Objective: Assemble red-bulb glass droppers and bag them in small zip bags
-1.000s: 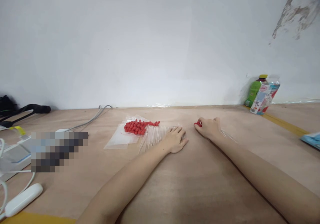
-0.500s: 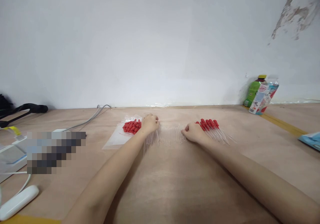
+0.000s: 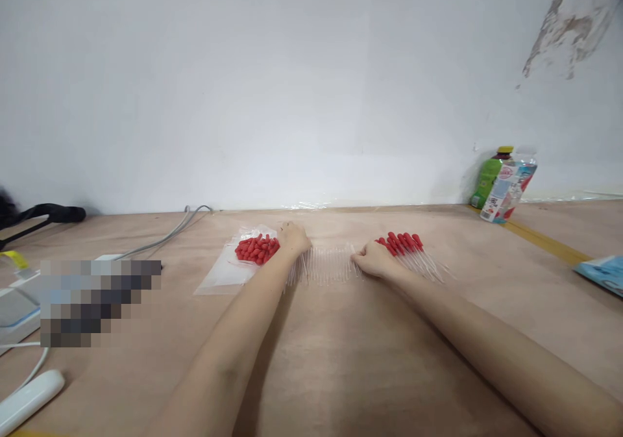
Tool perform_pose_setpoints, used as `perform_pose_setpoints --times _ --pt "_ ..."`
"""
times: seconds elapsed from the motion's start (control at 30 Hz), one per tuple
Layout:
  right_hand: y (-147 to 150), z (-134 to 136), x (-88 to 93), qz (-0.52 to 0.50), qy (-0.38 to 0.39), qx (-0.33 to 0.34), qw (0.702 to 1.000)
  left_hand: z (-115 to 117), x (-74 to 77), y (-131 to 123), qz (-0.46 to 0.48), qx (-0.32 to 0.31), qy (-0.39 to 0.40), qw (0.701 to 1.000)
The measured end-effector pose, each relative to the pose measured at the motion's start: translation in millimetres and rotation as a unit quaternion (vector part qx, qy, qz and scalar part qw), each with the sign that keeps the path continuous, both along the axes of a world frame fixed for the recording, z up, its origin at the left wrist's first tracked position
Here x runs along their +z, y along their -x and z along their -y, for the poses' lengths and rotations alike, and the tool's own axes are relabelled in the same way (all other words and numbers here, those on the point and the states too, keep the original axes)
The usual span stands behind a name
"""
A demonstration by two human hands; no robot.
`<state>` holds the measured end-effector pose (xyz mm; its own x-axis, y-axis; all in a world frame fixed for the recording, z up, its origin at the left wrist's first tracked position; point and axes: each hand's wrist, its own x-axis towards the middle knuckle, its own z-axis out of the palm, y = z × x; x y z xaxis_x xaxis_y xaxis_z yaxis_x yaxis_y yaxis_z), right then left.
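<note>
A row of clear thin tubes [image 3: 327,265] lies on the wooden table between my hands. My left hand [image 3: 293,237] rests at the row's left end, fingers curled on the tubes, beside a heap of loose red caps [image 3: 256,248] on a clear plastic bag [image 3: 219,273]. My right hand [image 3: 372,259] pinches at the row's right end. Just right of it lies a fan of finished tubes with red caps [image 3: 406,245].
Two drink bottles [image 3: 503,184] stand against the white wall at the back right. A grey cable [image 3: 165,234], a white power strip [image 3: 17,307] and a white oblong device [image 3: 29,401] lie at the left. A blue packet [image 3: 602,273] sits at the right edge.
My left hand has moved from the tubes' near side up to the row's left end by the red caps. My right hand has left the capped tubes and come to the row's right end.
</note>
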<state>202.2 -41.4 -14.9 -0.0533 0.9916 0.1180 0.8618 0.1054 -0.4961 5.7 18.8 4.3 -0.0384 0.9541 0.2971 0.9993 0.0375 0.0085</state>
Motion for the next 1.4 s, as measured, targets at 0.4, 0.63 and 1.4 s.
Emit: perform_pose_setpoints --times 0.4,0.63,1.4 --pt "-10.6 25.9 -14.8 -0.128 -0.07 0.016 0.989 39.0 14.8 -11.3 0.092 -0.114 -0.096 0.985" --pt "-13.2 33.6 -19.1 -0.262 -0.136 0.075 0.952 118.5 -15.7 14.7 0.195 -0.339 -0.104 0.914" --pt "-2.2 65.4 -19.5 -0.053 -0.32 0.274 0.905 129.9 -22.1 1.3 0.273 -0.371 -0.104 0.881"
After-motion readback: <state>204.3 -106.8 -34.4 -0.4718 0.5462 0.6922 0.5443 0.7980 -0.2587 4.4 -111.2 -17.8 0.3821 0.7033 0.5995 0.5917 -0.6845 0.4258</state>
